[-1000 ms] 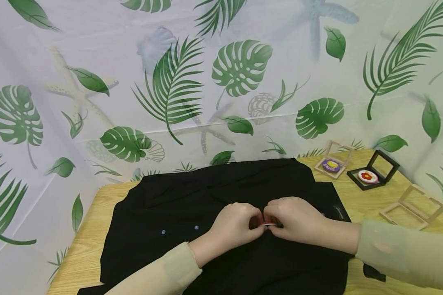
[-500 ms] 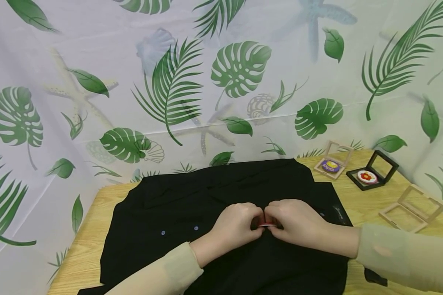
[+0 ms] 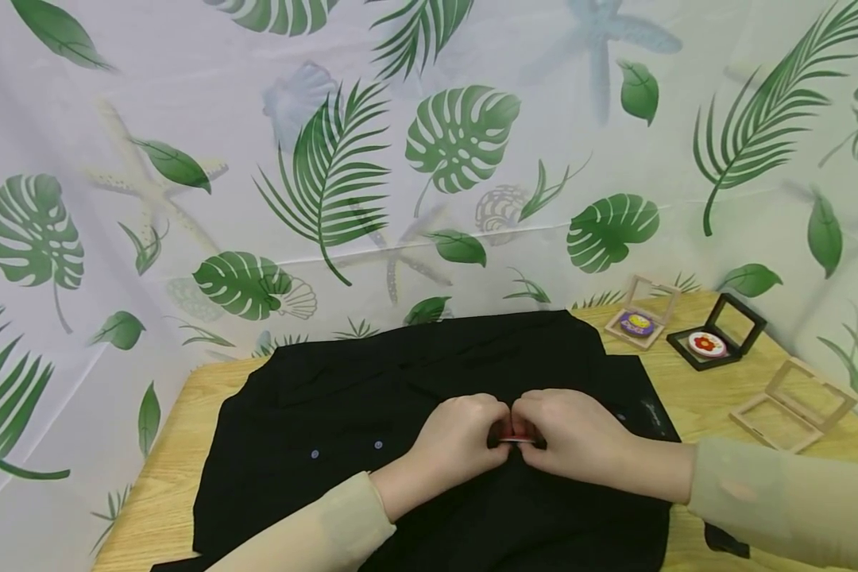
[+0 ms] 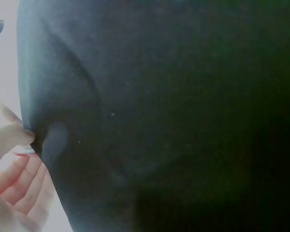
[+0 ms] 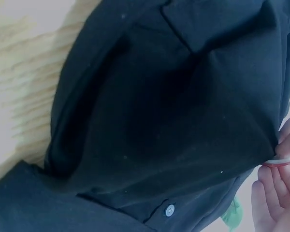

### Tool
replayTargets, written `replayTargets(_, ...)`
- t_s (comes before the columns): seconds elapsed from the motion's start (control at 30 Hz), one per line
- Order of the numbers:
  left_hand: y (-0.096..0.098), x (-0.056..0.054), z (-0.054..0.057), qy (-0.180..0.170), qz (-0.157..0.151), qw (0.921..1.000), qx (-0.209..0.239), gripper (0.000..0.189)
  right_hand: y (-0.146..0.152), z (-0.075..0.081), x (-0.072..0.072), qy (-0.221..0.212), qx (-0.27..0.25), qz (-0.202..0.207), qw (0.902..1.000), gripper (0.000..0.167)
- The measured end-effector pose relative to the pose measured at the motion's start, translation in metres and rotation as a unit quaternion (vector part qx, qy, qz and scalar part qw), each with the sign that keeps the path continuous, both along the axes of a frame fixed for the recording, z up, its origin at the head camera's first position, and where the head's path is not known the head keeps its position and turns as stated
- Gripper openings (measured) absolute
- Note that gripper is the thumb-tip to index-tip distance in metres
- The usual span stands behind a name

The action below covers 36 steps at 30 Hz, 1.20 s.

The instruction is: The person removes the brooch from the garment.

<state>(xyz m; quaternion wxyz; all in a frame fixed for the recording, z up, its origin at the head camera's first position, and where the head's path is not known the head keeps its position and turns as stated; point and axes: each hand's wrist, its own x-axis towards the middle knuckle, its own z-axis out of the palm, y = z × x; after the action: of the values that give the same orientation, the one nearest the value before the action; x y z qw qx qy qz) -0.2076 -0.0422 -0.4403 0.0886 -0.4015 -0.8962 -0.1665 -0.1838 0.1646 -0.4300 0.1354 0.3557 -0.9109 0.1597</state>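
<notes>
Left hand (image 3: 461,437) & right hand (image 3: 579,433) both pinch a small red-white badge (image 3: 518,437) on black shirt (image 3: 343,421), mid-desk (image 3: 179,445) near front edge. Bare desk at left edge; frames (image 3: 794,405) crowd right edge.

Two bare hands, left hand (image 3: 457,435), right hand (image 3: 579,435), long pale olive-beige sleeves (image 3: 779,496), plain, soft-looking fabric

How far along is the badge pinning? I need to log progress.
Done: one light wooden case lies open and empty. In hand: both the left hand and right hand pinch a small red badge against the black shirt. Left: badges remain in the black case and other wooden case.
</notes>
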Motion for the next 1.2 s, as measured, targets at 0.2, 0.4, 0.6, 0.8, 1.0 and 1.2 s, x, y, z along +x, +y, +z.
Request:
replayTargets(0.2,-0.0017,0.0027,-0.0012,0.002,-0.006,0.9999,0.015,0.011,0.0,-0.0023,0.0015,-0.011,-0.008,-0.013,0.9998,0.031)
replayTargets(0.4,-0.0032,0.0013,-0.0007,0.0,-0.016,0.9996,0.023,0.009,-0.0002,-0.0012,0.0012,-0.023,-0.017,-0.018,0.9994,0.03)
replayTargets(0.6,-0.0035,-0.0011,-0.0008,-0.005,-0.027,0.9994,0.022,0.011,0.0003,-0.0023,0.0005,-0.027,-0.023,-0.017,0.9992,0.029)
replayTargets(0.8,-0.0032,-0.0024,-0.0019,-0.016,-0.024,0.9994,0.017,0.012,0.0004,-0.0037,0.0,-0.023,-0.024,-0.017,0.9993,0.029)
replayTargets(1.0,-0.0025,-0.0023,-0.0018,-0.016,-0.012,0.9997,0.012,0.013,-0.0002,-0.0034,-0.0014,-0.027,-0.029,-0.017,0.9991,0.03)
replayTargets(1.2,-0.001,-0.0001,-0.0023,0.008,0.0,0.9999,0.014,0.015,-0.001,-0.0026,-0.0025,-0.047,-0.047,-0.019,0.9976,0.03)
